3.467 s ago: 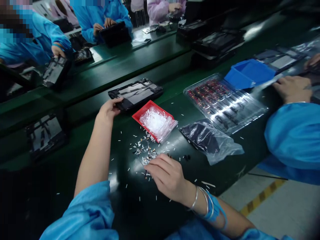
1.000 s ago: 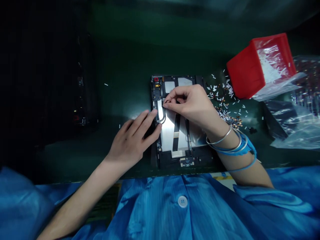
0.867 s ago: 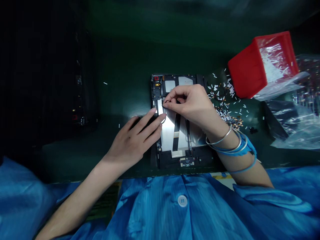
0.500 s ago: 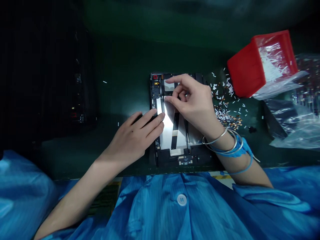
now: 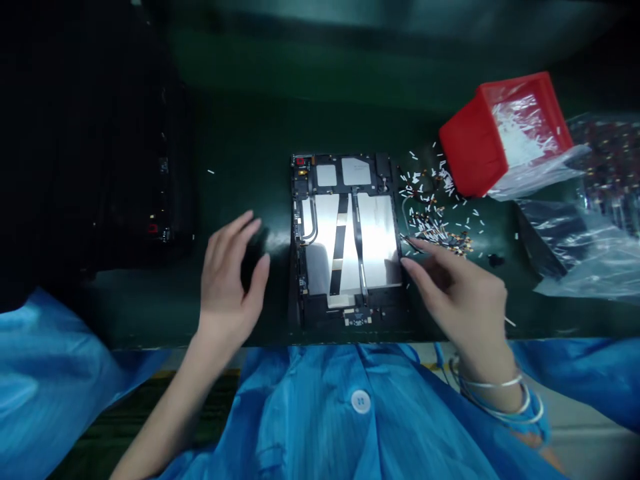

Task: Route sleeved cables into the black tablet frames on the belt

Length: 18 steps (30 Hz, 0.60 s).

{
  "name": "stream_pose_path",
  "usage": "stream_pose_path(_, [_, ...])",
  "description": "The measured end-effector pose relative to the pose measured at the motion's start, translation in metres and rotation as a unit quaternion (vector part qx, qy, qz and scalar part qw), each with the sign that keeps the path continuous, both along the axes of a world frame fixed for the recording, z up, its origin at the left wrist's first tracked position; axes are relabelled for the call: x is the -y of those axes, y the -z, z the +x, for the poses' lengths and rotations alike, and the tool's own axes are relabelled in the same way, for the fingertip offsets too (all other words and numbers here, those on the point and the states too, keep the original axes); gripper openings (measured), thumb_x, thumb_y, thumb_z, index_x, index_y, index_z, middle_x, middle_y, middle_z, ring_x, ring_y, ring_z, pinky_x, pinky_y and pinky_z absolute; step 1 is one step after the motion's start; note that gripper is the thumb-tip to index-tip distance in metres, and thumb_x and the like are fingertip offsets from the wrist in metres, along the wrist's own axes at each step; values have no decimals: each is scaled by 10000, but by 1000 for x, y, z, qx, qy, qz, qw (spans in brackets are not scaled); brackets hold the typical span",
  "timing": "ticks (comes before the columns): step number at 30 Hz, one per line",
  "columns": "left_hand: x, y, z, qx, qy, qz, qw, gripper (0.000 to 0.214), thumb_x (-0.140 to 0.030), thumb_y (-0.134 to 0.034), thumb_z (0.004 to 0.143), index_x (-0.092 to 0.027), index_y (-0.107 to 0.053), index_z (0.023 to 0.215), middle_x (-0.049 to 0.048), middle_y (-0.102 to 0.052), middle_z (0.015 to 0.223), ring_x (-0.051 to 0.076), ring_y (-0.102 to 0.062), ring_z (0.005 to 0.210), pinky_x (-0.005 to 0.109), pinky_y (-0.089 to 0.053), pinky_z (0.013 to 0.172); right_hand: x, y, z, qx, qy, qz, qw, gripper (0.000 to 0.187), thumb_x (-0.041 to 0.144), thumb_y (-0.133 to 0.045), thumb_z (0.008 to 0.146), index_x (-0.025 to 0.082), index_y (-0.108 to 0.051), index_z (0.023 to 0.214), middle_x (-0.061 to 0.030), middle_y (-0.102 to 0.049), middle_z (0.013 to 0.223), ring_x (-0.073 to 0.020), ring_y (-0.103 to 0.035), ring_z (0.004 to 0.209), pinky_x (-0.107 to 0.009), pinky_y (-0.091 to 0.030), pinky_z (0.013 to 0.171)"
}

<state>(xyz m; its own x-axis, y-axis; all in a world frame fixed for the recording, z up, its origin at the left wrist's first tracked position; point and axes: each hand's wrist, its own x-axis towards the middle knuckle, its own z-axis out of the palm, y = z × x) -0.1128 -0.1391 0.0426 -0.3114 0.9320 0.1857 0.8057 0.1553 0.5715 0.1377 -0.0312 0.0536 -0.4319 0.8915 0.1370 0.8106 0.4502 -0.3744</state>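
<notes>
An opened tablet [image 5: 377, 233] lies on the dark green table, its silver battery plates, black ribbon cables and small boards showing. A thin grey cable [image 5: 315, 223] curves down over its left side. My left hand [image 5: 227, 273] hovers left of the tablet, thumb and fingers apart, holding nothing. At the tablet's right edge is my right hand [image 5: 457, 287], bangles on its wrist. Its thumb and index tips are apart, beside a heap of small cable parts [image 5: 440, 233] with white strips; the other fingers curl under, partly hidden.
A tilted red bin [image 5: 473, 147] holding white strips in clear plastic stands at the right. Scattered strips lie before it. Clear plastic bags [image 5: 595, 260] sit farther right. Dark stacked devices [image 5: 160, 180] fill the left side.
My left hand has lifted off the tablet and moved left. My right hand has gone from the tablet's upper left to its right edge, uncovering the curved grey cable.
</notes>
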Motion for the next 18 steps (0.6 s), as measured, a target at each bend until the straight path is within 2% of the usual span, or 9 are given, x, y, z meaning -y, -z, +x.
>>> stream_pose_path(3, [26, 8, 26, 30, 2, -50, 998, 388, -308, -495, 924, -233, -513, 1304, 111, -515, 1331, 315, -455, 1236, 570, -403, 1021, 16, 12, 3, 49, -7, -16, 999, 454, 519, -525, 861, 160, -690, 1083, -18, -596, 555, -161, -523, 490, -277, -340, 463])
stream_pose_path(6, [37, 10, 45, 126, -14, -75, 989, 507, -358, -559, 891, -218, -458, 1368, 126, -489, 1361, 326, -446, 1255, 559, -432, 1015, 24, 14, -4, 20, -4, -52, 998, 523, 539, -501, 862, 123, -665, 1134, 8, -548, 505, -142, -488, 458, -268, -343, 470])
stream_pose_path(8, [37, 5, 47, 253, -47, -69, 964, 531, -339, -564, 889, -262, -429, 1397, 103, -498, 1372, 287, -544, 1168, 471, -538, 921, 25, 11, -9, -37, -1, -104, 994, 506, 501, -500, 871, 120, -644, 1172, 21, -551, 519, -127, -486, 463, -260, -367, 488])
stream_pose_path(10, [30, -4, 43, 393, -89, -51, 914, 530, -300, -593, 863, -323, -458, 1375, 67, -564, 1309, 216, -659, 904, 349, -625, 675, 23, 7, -11, -121, -9, -165, 979, 492, 453, -476, 892, 130, -598, 1242, 28, -578, 566, -118, -510, 491, -253, -400, 509])
stream_pose_path(12, [14, -17, 38, 482, -144, -26, 864, 516, -244, -660, 790, -335, -558, 1288, 38, -633, 1196, 151, -641, 674, 249, -587, 451, 21, 5, -9, -213, -28, -203, 955, 466, 405, -427, 922, 158, -552, 1297, 31, -610, 628, -114, -552, 550, -252, -444, 557])
stream_pose_path(14, [-11, -29, 34, 514, -185, 4, 838, 480, -155, -710, 694, -286, -659, 1153, 25, -660, 1114, 122, -614, 629, 192, -553, 391, 18, 5, 1, -281, -29, -185, 941, 396, 354, -407, 941, 194, -577, 1261, 27, -631, 682, -112, -580, 613, -260, -476, 619])
stream_pose_path(16, [-45, -33, 26, 507, -198, 39, 838, 463, -105, -719, 639, -234, -680, 1081, 24, -660, 1099, 121, -621, 686, 158, -552, 401, 16, 9, 16, -294, 9, -106, 950, 288, 306, -459, 929, 215, -652, 1121, 15, -645, 712, -121, -583, 645, -280, -485, 644])
stream_pose_path(18, [-87, -22, 6, 471, -174, 68, 862, 484, -122, -730, 626, -212, -645, 1094, 16, -645, 1142, 143, -639, 790, 158, -566, 423, 11, 16, 35, -255, 66, -6, 965, 176, 259, -529, 894, 225, -695, 942, -3, -661, 726, -141, -582, 655, -303, -481, 633])
